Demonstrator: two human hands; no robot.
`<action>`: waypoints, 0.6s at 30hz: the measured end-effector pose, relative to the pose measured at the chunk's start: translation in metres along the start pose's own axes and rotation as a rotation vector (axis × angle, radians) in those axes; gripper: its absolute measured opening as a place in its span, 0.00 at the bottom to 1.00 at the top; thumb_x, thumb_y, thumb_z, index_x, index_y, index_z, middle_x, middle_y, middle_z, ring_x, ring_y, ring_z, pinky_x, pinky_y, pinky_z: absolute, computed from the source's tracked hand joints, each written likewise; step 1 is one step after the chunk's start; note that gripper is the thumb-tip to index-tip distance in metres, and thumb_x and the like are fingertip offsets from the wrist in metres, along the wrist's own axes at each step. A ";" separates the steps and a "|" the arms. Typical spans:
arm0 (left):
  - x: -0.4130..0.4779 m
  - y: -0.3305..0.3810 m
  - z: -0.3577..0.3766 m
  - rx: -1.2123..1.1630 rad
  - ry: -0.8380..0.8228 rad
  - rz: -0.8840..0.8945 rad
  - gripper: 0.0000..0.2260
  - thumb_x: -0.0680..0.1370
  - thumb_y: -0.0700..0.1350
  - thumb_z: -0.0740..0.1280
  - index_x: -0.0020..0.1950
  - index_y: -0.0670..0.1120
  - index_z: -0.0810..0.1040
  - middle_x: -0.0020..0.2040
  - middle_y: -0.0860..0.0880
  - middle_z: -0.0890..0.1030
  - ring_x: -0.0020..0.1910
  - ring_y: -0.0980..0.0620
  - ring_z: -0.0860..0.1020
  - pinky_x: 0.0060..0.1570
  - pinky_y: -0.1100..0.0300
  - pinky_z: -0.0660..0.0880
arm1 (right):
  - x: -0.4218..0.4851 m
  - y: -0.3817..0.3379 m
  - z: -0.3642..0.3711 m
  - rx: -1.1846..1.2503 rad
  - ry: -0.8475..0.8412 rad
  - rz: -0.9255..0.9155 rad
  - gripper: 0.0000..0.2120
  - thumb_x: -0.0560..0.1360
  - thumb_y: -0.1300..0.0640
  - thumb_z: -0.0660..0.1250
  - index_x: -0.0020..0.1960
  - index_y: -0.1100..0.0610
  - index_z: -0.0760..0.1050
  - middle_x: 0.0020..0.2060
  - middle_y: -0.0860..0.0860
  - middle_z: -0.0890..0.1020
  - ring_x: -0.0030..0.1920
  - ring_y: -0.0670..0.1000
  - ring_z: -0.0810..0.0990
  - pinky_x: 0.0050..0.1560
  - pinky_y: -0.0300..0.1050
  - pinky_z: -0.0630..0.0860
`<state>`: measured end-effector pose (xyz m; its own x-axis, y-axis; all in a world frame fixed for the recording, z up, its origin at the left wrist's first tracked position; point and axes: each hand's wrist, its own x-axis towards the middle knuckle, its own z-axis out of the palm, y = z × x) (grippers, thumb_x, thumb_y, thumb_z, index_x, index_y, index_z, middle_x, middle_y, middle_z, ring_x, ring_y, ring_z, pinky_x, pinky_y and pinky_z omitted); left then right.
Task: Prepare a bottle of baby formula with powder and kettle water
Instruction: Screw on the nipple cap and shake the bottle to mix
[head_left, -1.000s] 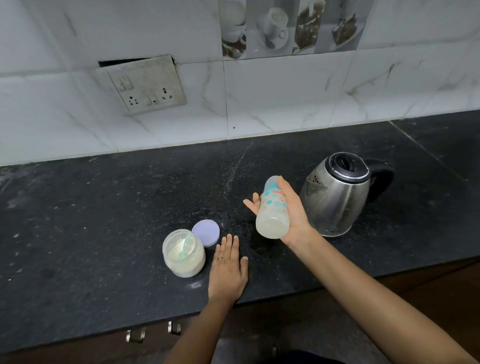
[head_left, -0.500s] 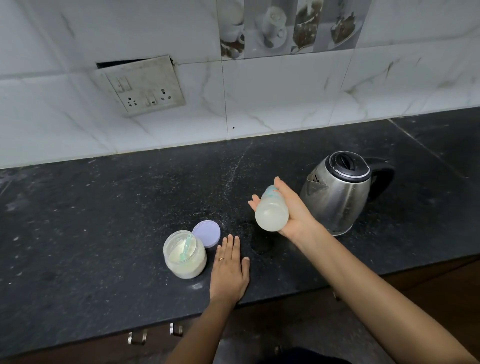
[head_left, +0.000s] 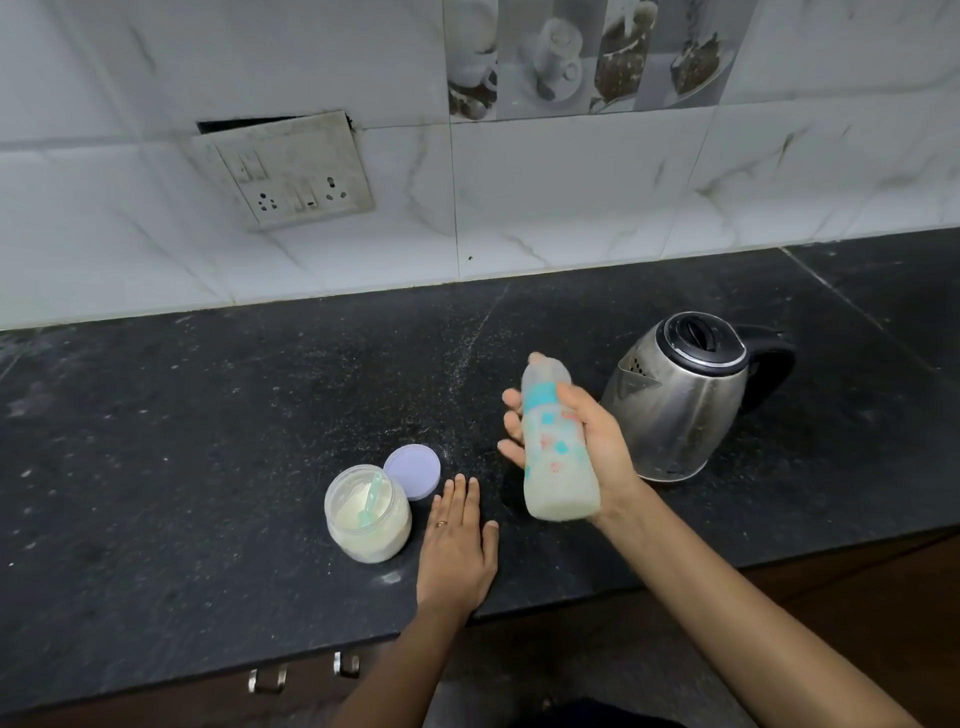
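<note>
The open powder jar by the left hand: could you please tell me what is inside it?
The jar holds pale formula powder with a light green scoop standing in it. The scoop's bowl is buried, so it cannot be seen.

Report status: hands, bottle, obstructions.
Right hand gripping capped bottle, tilted, milky mix inside. Left hand flat on counter. Powder jar open, scoop inside. Nothing obstructing.

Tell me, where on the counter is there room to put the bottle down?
The counter is bare left of the powder jar, and behind it up to the wall. It is crowded between the jar, its lid, the flat left hand and the kettle.
</note>
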<state>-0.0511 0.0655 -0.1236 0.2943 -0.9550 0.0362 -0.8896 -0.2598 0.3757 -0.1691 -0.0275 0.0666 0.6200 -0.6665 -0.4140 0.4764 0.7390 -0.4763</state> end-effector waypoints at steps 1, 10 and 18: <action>0.000 0.001 0.000 0.000 0.000 0.000 0.32 0.77 0.58 0.39 0.78 0.45 0.51 0.79 0.47 0.52 0.77 0.55 0.44 0.73 0.61 0.36 | 0.002 0.000 0.001 0.089 -0.005 -0.039 0.12 0.76 0.54 0.63 0.56 0.59 0.74 0.45 0.57 0.81 0.38 0.52 0.82 0.37 0.51 0.83; -0.002 0.002 -0.003 -0.006 -0.007 -0.003 0.32 0.77 0.57 0.40 0.78 0.45 0.51 0.79 0.47 0.52 0.77 0.55 0.45 0.72 0.61 0.35 | 0.029 0.012 -0.036 0.033 -0.056 -0.077 0.40 0.65 0.54 0.75 0.74 0.56 0.64 0.50 0.57 0.81 0.40 0.53 0.84 0.39 0.49 0.82; -0.001 0.001 -0.002 -0.010 0.004 0.001 0.31 0.78 0.57 0.42 0.78 0.45 0.53 0.78 0.47 0.53 0.77 0.54 0.47 0.74 0.60 0.38 | 0.028 0.006 -0.046 0.144 -0.138 -0.043 0.34 0.59 0.58 0.78 0.62 0.57 0.72 0.46 0.57 0.82 0.39 0.53 0.82 0.40 0.47 0.82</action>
<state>-0.0519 0.0668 -0.1212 0.2951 -0.9546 0.0406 -0.8862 -0.2576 0.3851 -0.1772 -0.0464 0.0162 0.6723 -0.6850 -0.2808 0.5820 0.7234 -0.3714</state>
